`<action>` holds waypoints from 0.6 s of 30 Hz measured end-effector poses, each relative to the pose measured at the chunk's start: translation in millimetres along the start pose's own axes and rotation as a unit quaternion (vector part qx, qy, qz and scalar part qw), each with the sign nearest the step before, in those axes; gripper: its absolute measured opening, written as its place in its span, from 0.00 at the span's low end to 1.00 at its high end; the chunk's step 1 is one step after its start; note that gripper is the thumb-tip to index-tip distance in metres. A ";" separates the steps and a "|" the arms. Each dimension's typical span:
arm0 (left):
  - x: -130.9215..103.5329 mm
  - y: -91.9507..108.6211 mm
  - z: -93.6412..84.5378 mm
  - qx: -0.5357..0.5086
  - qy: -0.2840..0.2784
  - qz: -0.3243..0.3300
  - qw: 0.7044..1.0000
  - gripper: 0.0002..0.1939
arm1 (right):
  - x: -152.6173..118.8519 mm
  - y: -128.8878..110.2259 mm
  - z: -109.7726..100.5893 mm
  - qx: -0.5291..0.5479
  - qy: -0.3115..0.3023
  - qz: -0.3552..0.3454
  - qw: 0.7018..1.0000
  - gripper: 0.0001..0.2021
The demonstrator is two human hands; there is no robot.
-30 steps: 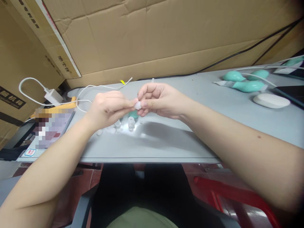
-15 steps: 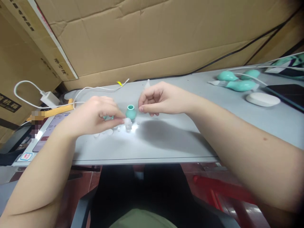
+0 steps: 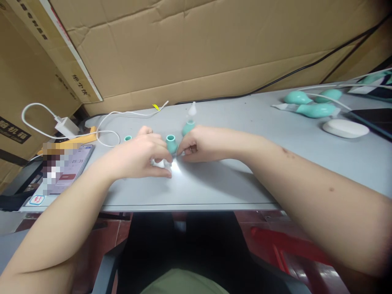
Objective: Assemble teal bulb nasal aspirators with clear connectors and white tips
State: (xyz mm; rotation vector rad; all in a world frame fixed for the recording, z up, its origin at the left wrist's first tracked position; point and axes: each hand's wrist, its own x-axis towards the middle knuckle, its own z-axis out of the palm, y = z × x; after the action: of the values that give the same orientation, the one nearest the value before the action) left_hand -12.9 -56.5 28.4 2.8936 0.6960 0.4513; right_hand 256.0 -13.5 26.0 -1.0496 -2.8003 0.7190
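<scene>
Thumb and fingers of my left hand are spread apart around small clear pieces on the table, with nothing gripped between them. Just right of it, my right hand is closed in a pinch low over the tabletop; what it pinches is too small to make out. Between and behind the hands stands an open-necked teal bulb. A second teal bulb with a clear pointed tip stands behind my right hand. The rim of another teal piece shows behind my left hand.
On the grey table, a phone lies left beside a white charger and cable. Teal bulbs and a white oval object are at the right. Cardboard stands behind.
My left hand has shifted right and opened from its pinch on a clear piece. My right hand has come down and toward the front, uncovering the bulb with the clear tip.
</scene>
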 end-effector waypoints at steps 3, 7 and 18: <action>-1.6 -2.7 -1.5 0.012 0.060 -0.009 0.998 0.09 | 2.9 3.2 3.1 0.003 -0.004 -0.016 1.000 0.11; -2.6 -7.7 -2.4 0.041 0.063 -0.053 0.996 0.07 | 4.9 4.1 4.9 0.003 -0.005 -0.021 1.000 0.12; 7.4 -2.8 3.1 0.040 -0.005 -0.101 0.994 0.08 | 3.5 1.6 3.4 0.034 -0.005 -0.008 0.999 0.06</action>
State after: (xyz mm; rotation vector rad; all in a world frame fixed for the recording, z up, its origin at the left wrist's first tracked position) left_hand -6.8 -50.8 26.8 2.8545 1.0138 0.3918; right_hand 253.6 -11.6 21.9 -1.0126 -2.7677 0.8134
